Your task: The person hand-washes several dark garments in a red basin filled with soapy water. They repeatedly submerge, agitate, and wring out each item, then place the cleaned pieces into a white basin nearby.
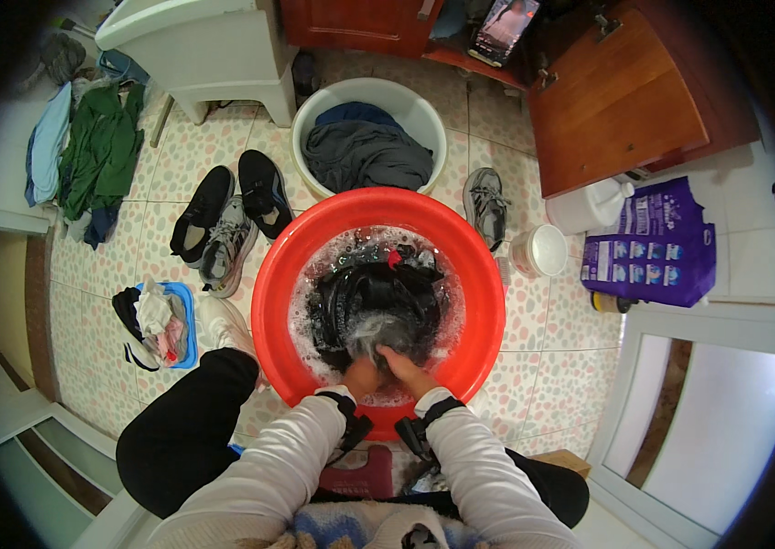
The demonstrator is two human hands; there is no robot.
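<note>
A large red plastic basin (271, 302) on the floor holds foamy water and dark wet cloth (377, 295). Inside its near side, my left hand (361, 377) is blurred and low over the water, at the near edge of the cloth. My right hand (404, 370) is just beside it, its thumb pointing towards the left hand. Both hands' fingers are partly hidden by blur, splash and water, so I cannot tell whether either grips the cloth. A small red piece (394, 258) shows at the cloth's far side.
Beyond the basin stands a white tub (437, 137) with dark clothes. Shoes (202, 216) lie left, another shoe (487, 206) right. A blue basket (188, 322) of small laundry is at left. At right are a white bucket (545, 250), a purple bag (648, 247) and an open cabinet door (621, 103).
</note>
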